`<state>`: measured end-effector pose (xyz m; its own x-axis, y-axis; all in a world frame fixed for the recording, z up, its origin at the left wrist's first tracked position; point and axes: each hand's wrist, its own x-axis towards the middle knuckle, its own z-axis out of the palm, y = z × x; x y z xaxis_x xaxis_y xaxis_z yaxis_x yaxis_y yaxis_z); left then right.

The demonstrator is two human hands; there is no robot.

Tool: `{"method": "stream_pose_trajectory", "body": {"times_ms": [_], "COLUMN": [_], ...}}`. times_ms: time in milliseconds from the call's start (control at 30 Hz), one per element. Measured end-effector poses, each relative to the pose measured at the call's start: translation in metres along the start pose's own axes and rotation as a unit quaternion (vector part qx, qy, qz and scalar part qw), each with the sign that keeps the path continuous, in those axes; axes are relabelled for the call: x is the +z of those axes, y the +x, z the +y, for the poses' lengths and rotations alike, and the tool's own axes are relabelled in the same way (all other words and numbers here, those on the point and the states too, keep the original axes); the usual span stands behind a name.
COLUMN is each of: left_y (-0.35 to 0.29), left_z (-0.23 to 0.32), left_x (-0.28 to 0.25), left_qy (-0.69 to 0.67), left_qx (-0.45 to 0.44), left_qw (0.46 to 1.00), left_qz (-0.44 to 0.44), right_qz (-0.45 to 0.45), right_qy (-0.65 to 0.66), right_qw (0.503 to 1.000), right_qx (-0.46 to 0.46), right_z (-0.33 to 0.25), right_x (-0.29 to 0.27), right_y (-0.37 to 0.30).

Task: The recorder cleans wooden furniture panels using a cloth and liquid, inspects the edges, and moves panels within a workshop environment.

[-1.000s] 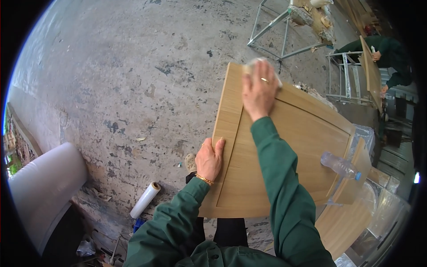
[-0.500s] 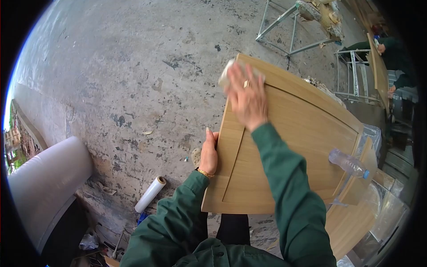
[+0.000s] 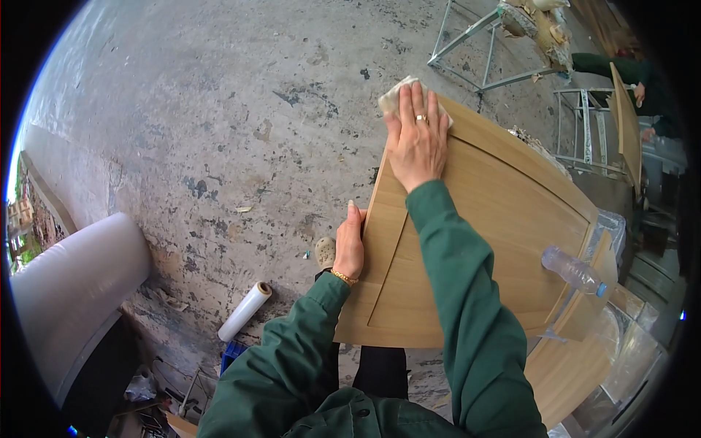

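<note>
A light wooden cabinet door (image 3: pixel 489 212) with a recessed centre panel lies tilted in front of me. At its left edge, my left hand (image 3: pixel 350 252) grips the frame, thumb up and the other fingers hidden behind the wood. My right hand (image 3: pixel 418 142) presses a white cloth (image 3: pixel 394 98) over the door's far left corner, fingers lying together along it. Part of the cloth sticks out past the corner. A clear plastic bottle (image 3: pixel 569 269) with a blue cap lies at the door's right side.
More wooden panels (image 3: pixel 573 365) and plastic wrapping sit at the lower right. A roll of stretch film (image 3: pixel 244 312) and a big bubble-wrap roll (image 3: pixel 87 281) are on the left. Metal trestles (image 3: pixel 467 40) stand at the back right, near another person (image 3: pixel 642 91) holding a panel.
My right hand has slid the cloth slightly farther out and to the right around the far left corner. The left hand keeps its hold on the door's edge.
</note>
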<state>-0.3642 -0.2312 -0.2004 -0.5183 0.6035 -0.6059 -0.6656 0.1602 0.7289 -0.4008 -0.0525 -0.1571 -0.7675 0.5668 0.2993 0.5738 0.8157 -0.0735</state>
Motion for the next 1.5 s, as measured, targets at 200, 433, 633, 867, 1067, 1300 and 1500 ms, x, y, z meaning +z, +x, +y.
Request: {"method": "stream_pose_trajectory", "body": {"times_ms": [200, 433, 633, 867, 1067, 1300, 1500], "left_y": [0.000, -0.009, -0.002, 0.014, 0.020, 0.029, -0.034], "left_z": [-0.010, 0.017, 0.032, 0.037, 0.033, 0.021, -0.042], "left_x": [-0.019, 0.008, -0.010, -0.021, -0.024, -0.042, -0.088], "left_qy": [-0.035, -0.126, -0.260, -0.282, -0.196, -0.314, -0.470], "left_qx": [0.008, -0.053, -0.178, -0.258, -0.312, -0.329, -0.323], "left_qw": [0.999, 0.988, 0.941, 0.890, 0.897, 0.814, 0.787], "left_qz": [-0.008, -0.070, -0.122, -0.248, -0.245, -0.360, -0.236], "right_qz": [-0.134, -0.011, -0.125, -0.362, -0.346, -0.105, -0.190], "right_qy": [0.067, 0.017, 0.086, 0.189, 0.158, 0.062, 0.127], "right_qw": [0.988, 0.999, 0.987, 0.898, 0.900, 0.971, 0.928], "right_qx": [-0.038, -0.047, -0.044, -0.166, -0.212, -0.205, -0.294], "right_z": [-0.026, 0.018, -0.025, -0.064, -0.043, -0.009, -0.049], "right_x": [-0.030, 0.003, -0.030, -0.118, -0.106, -0.035, -0.036], "right_y": [-0.080, -0.010, -0.100, -0.303, -0.284, -0.069, -0.106]}}
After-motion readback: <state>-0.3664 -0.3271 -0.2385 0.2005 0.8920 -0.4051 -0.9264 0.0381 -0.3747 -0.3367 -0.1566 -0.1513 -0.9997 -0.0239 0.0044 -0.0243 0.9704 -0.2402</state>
